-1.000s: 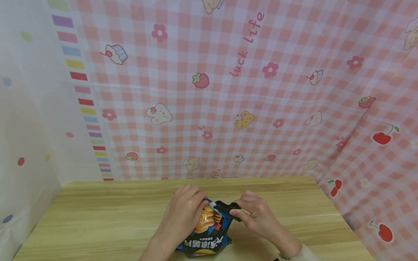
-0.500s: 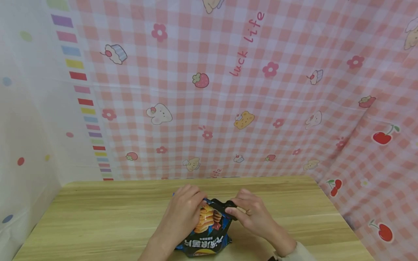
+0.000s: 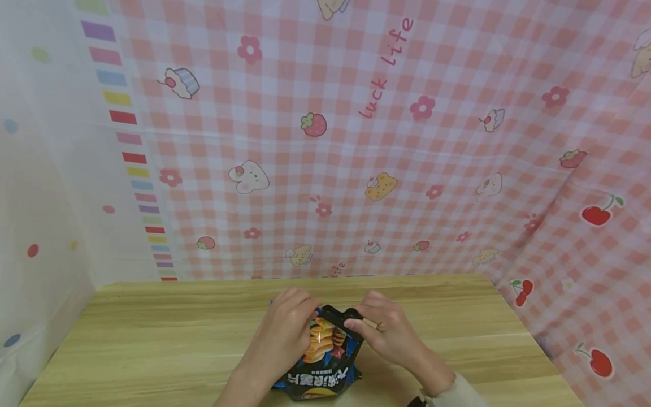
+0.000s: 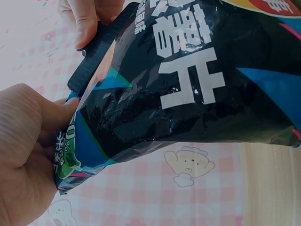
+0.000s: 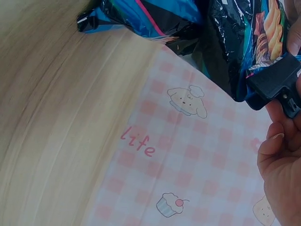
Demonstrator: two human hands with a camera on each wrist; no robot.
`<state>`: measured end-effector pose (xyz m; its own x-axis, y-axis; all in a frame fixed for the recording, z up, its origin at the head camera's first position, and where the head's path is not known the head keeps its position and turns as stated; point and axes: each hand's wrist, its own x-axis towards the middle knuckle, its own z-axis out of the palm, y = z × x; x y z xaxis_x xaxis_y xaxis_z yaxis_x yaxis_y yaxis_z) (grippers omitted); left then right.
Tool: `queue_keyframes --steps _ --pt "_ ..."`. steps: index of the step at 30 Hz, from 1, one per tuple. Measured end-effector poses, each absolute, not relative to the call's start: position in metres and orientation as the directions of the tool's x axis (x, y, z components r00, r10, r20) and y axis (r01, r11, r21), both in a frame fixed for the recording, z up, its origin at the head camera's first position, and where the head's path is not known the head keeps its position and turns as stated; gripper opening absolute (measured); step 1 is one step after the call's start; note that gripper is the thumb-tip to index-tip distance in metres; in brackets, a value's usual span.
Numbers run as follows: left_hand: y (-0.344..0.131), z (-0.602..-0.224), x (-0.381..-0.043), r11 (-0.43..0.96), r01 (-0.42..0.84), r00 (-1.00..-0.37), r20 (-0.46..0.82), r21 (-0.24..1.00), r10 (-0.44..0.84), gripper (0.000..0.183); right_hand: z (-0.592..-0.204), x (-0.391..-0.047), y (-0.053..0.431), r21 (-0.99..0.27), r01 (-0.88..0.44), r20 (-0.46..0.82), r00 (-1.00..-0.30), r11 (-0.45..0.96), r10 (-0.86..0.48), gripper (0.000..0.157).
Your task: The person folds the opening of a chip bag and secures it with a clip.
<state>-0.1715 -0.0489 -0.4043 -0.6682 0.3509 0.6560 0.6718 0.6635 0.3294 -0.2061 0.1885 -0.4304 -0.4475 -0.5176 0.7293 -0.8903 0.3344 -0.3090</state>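
Note:
A black and blue potato chip bag (image 3: 317,373) with white lettering stands on the table in the head view. My left hand (image 3: 285,328) grips its upper left corner; in the left wrist view the thumb (image 4: 56,110) and fingers pinch the folded film. Along the upper edge lies a black bag clip (image 3: 337,318), which my right hand (image 3: 391,330) pinches between thumb and fingers. The right wrist view has the clip (image 5: 277,80) over the bag's edge. The far end of the clip comes close to the left hand's fingers.
The pale wooden table (image 3: 163,339) extends to both sides of the bag. Behind it hangs a pink checked cloth (image 3: 346,158) with printed figures, and a similar cloth (image 3: 605,271) runs along the right. A white dotted cloth (image 3: 56,186) covers the left side.
The right hand and the clip have moved left and slightly up along the bag's upper edge, towards the left hand. The left hand and the bag's body have hardly moved.

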Motion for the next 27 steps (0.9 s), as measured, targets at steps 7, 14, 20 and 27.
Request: queue_keyframes --steps 7,14,20,27 --pt "-0.049 -0.4043 -0.1722 0.663 0.673 -0.665 0.66 0.328 0.35 0.032 -0.4289 -0.2082 0.1849 -0.306 -0.897 0.734 -0.436 0.32 -0.52 0.021" --pt "-0.0497 -0.4061 -0.1732 0.667 0.672 -0.663 0.661 0.321 0.35 0.035 -0.4304 -0.2085 0.1839 -0.351 -0.882 0.712 -0.469 0.314 -0.522 0.008" --pt "-0.0511 -0.4074 -0.1734 0.679 0.667 -0.663 0.661 0.307 0.352 0.036 -0.4334 -0.2064 0.1843 -0.414 -0.844 0.663 -0.536 0.34 -0.523 0.012" --pt "-0.0543 -0.4039 -0.1743 0.705 0.646 -0.682 0.636 0.293 0.361 0.027 -0.4342 -0.2062 0.1873 -0.457 -0.799 0.637 -0.601 0.392 -0.482 0.021"
